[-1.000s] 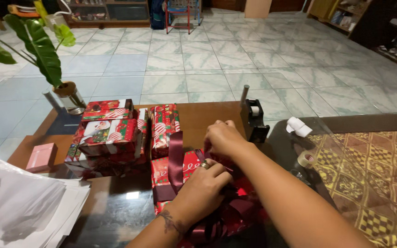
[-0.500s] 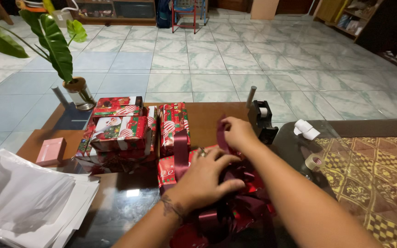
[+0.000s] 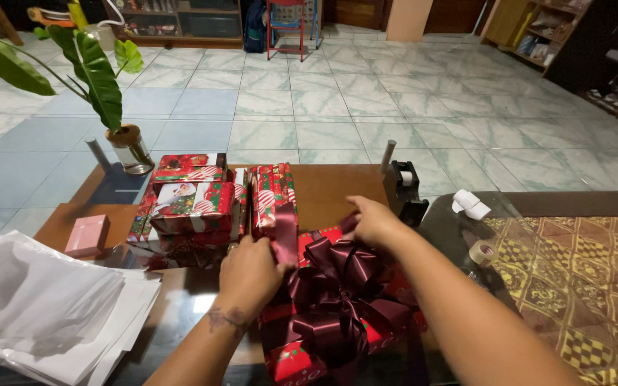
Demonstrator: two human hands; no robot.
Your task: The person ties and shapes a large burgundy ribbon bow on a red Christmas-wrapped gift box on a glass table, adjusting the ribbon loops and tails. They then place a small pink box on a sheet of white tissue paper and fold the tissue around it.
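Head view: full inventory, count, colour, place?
gift box: 1, red wrap, table front
bow: 1, maroon, on the gift box
ribbon tail: 1, maroon, between the hands
wrapped gifts: a stack, red and green, behind
pink box: 1, table left
white sheets: a pile, near left
tape dispenser: 1, black, far edge
tape roll: 1, clear, right
plant jar: 1, glass, far left
left hand: grips the ribbon tail
right hand: behind the bow

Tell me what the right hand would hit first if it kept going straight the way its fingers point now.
The right hand points away and leftward across the gift. Past the ribbon tail, the first thing in line is probably the tall wrapped box, then the stacked gifts. Depth is unclear, so it might pass short of the box.
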